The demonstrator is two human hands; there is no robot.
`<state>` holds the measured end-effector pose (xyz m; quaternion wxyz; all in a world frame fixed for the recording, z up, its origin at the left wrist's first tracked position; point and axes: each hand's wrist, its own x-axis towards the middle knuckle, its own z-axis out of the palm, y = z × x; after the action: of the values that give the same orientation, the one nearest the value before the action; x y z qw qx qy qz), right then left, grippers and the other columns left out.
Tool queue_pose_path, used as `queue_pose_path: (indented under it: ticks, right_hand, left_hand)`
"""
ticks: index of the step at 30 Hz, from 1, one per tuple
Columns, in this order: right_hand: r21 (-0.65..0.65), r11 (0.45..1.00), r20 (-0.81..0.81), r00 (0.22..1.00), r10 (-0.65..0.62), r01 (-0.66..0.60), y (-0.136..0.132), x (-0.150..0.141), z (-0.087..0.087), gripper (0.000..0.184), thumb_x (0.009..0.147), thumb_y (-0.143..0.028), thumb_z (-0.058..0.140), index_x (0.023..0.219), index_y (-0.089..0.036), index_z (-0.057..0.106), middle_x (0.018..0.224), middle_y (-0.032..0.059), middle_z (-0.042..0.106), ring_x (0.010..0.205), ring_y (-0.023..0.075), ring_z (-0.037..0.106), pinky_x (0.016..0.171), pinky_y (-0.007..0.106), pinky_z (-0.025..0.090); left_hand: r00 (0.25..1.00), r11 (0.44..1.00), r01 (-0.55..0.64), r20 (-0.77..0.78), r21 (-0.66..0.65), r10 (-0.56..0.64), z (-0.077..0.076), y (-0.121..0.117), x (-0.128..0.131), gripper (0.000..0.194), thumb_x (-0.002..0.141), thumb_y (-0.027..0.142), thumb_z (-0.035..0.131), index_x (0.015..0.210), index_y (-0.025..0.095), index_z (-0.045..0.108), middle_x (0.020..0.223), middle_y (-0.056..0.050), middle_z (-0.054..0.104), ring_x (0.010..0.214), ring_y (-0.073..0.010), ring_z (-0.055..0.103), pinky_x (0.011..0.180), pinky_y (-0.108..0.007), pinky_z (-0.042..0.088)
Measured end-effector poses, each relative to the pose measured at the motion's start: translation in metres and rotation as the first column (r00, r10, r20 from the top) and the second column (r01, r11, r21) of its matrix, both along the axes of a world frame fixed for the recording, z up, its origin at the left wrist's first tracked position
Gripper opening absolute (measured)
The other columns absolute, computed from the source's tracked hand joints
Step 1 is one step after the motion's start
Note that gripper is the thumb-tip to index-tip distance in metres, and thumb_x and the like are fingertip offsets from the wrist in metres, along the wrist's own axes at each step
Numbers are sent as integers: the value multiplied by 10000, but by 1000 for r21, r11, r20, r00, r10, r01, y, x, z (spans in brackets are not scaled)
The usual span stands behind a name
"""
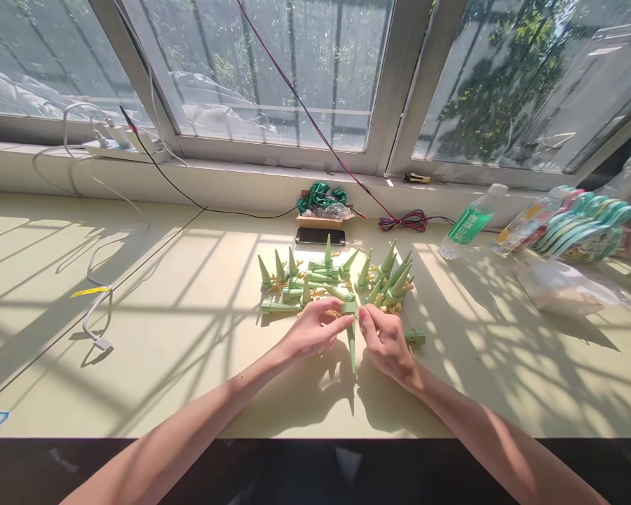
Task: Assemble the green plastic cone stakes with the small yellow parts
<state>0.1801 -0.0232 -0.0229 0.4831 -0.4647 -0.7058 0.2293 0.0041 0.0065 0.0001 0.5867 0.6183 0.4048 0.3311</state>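
Note:
My left hand (311, 330) and my right hand (385, 341) meet over the middle of the pale table, both pinching one green cone-shaped spike (351, 345) that points down toward me. Its wide end sits between my fingertips, with a small yellow part just left of it. Just beyond my hands stands a cluster of several more green spikes (336, 280), some upright, some lying flat, with small yellow pieces scattered among them. One short green piece (415, 337) lies to the right of my right hand.
A black phone (320, 236) and a green bundle on a box (322, 200) lie behind the cluster. White cables (97, 308) trail at left. A water bottle (469, 226), colourful packets (583, 224) and a plastic bag (557, 291) sit at right. Windows run along the back.

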Motion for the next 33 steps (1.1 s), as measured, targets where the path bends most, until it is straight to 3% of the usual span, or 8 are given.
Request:
queue_pose_path:
  ticks: [6, 11, 15, 17, 19, 23, 29, 33]
  right_hand:
    - [13, 1000, 6, 1000, -16, 16, -1, -1, 2, 389, 1048, -312, 351, 670, -234, 303, 566, -39, 326, 481, 122, 295, 491, 289, 266]
    - [57, 997, -8, 999, -48, 48, -2, -2, 1, 399, 1044, -316, 363, 658, -228, 320, 562, -39, 332, 481, 113, 297, 485, 283, 260]
    - [111, 991, -13, 997, -72, 73, -1, -2, 1, 386, 1038, -288, 393, 660, -217, 357, 566, -45, 346, 488, 101, 301, 482, 257, 276]
    - [144, 986, -2, 997, -79, 79, 0, -2, 1, 381, 1036, -272, 402, 661, -213, 372, 567, -46, 346, 490, 98, 304, 485, 251, 279]
    - [178, 982, 16, 997, -73, 69, 0, -1, 1, 371, 1034, -259, 409, 667, -210, 389, 569, -46, 347, 491, 98, 309, 486, 247, 279]
    - [222, 975, 50, 998, -30, 18, 1, -1, 1, 352, 1038, -251, 408, 689, -210, 412, 580, -48, 345, 494, 98, 308, 486, 236, 284]
    - [179, 980, 69, 995, 74, -86, -2, -1, 0, 381, 1062, -342, 378, 718, -205, 468, 591, -33, 417, 510, 104, 370, 510, 236, 327]
    - [112, 984, 53, 989, 136, -142, -3, 1, -2, 378, 1064, -352, 364, 766, -204, 543, 623, -18, 479, 524, 110, 400, 539, 245, 351]
  left_hand:
    - [999, 949, -36, -4, 314, 39, -1, -4, 1, 286, 861, 356, 692, 1069, 170, 629, 958, -37, 595, 613, -81, 554, 518, -200, 493]
    - [1000, 871, -10, -12, 490, 18, 1, -6, -1, 249, 879, 295, 679, 1097, 178, 651, 1074, -65, 577, 655, -70, 562, 562, -192, 501]
    - [997, 926, -61, 68, 373, 38, 3, -7, 1, 345, 824, 345, 750, 1100, 191, 611, 1090, -56, 590, 629, -62, 565, 565, -199, 512]
    - [989, 966, -83, 139, 244, 50, 2, -5, 1, 371, 827, 424, 745, 1065, 192, 580, 944, -20, 620, 536, -52, 534, 503, -190, 481]
    - [980, 987, -96, 184, 130, 72, 0, -2, 1, 361, 887, 527, 646, 928, 173, 587, 696, 24, 584, 436, -55, 480, 418, -173, 395]
    - [985, 997, -77, 154, -19, 79, -2, 4, -1, 659, 932, 655, 473, 533, 137, 558, 417, 12, 450, 340, -70, 403, 350, -185, 271]
    - [992, 980, 82, 107, -179, -63, 2, 2, 0, 693, 901, 676, 506, 527, 105, 632, 489, -65, 597, 348, -74, 418, 365, -204, 291]
    - [989, 978, 89, 136, -186, -64, 3, 3, -2, 601, 862, 640, 601, 605, 99, 650, 588, -65, 654, 375, -61, 422, 376, -194, 303]
